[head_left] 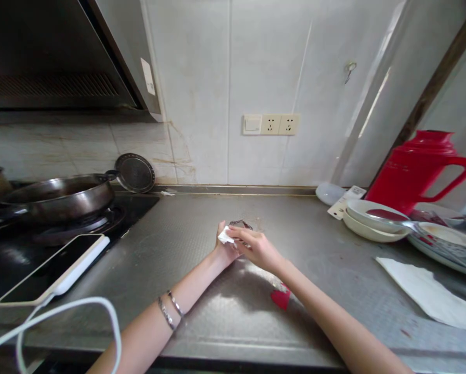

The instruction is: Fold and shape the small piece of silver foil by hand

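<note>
My right hand [259, 250] pinches a folded white tissue [225, 236] over the middle of the steel counter. Right beside it, partly covered by it, is my left hand [227, 250], its thumb raised and its fingers curled inward. A dark, thin, looped thing [240, 224] shows just beyond the fingers. Its kind is unclear, and my right hand hides most of it. Below my right wrist a small red patch [281, 298] lies on the counter.
To the left, a phone [53, 270] with a white cable lies beside a steel pan [61, 195] on the stove. On the right are stacked bowls [373, 228], a red thermos jug [415, 166] and a white paper sheet [429, 293]. A tiled wall [201, 78] rises behind.
</note>
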Action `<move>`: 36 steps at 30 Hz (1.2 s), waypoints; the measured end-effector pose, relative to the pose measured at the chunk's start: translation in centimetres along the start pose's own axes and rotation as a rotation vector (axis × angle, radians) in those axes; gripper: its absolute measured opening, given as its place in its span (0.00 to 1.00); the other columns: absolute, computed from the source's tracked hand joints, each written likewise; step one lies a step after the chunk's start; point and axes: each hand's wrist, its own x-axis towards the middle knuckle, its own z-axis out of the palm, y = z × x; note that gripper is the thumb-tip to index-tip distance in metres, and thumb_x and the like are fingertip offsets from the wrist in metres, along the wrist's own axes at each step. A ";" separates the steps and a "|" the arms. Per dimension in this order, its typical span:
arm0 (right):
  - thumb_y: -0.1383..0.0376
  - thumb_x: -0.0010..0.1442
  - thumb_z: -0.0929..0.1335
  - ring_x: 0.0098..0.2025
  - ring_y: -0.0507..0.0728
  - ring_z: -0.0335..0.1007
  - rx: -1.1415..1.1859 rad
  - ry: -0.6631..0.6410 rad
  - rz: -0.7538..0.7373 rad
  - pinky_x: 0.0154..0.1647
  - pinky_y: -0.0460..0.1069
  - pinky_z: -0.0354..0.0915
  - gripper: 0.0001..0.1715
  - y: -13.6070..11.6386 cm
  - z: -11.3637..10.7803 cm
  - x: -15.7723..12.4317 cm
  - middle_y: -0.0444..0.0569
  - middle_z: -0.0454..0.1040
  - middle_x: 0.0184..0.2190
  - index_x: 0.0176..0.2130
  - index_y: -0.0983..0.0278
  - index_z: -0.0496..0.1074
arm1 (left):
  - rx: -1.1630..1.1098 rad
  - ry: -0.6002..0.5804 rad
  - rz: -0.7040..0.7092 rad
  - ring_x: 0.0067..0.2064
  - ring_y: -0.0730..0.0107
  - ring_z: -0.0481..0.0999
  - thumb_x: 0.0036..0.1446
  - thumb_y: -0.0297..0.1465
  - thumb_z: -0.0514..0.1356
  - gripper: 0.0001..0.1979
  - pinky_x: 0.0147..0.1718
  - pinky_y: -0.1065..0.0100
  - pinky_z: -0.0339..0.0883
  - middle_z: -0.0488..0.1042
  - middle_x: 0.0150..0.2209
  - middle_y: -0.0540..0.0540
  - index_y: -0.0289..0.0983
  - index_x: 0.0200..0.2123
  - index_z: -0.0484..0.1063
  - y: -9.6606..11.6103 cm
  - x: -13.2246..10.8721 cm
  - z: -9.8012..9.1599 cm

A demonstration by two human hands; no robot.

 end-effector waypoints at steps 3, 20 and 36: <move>0.70 0.65 0.61 0.52 0.55 0.71 0.006 0.022 0.009 0.50 0.51 0.70 0.17 0.2 -0.5 0.1 0.52 0.75 0.49 0.51 0.60 0.69 | -0.028 0.133 0.022 0.20 0.67 0.69 0.58 0.52 0.43 0.28 0.25 0.65 0.61 0.68 0.17 0.47 0.37 0.23 0.65 -0.2 -0.5 1.0; 0.71 0.60 0.61 0.34 0.53 0.77 -0.014 0.158 0.189 0.35 0.45 0.70 0.16 2.6 -2.6 -0.2 0.48 0.80 0.34 0.43 0.61 0.75 | 0.094 0.027 -0.106 0.27 0.47 0.78 0.56 0.54 0.43 0.32 0.19 0.59 0.67 0.78 0.28 0.37 0.32 0.35 0.71 0.4 -0.9 1.4; 0.70 0.61 0.62 0.32 0.54 0.76 -0.101 0.239 0.083 0.34 0.45 0.69 0.12 1.3 -2.0 -0.2 0.49 0.79 0.32 0.40 0.61 0.73 | -0.094 0.121 0.048 0.25 0.57 0.76 0.57 0.51 0.43 0.31 0.22 0.61 0.70 0.77 0.25 0.38 0.31 0.32 0.73 1.9 -1.0 1.5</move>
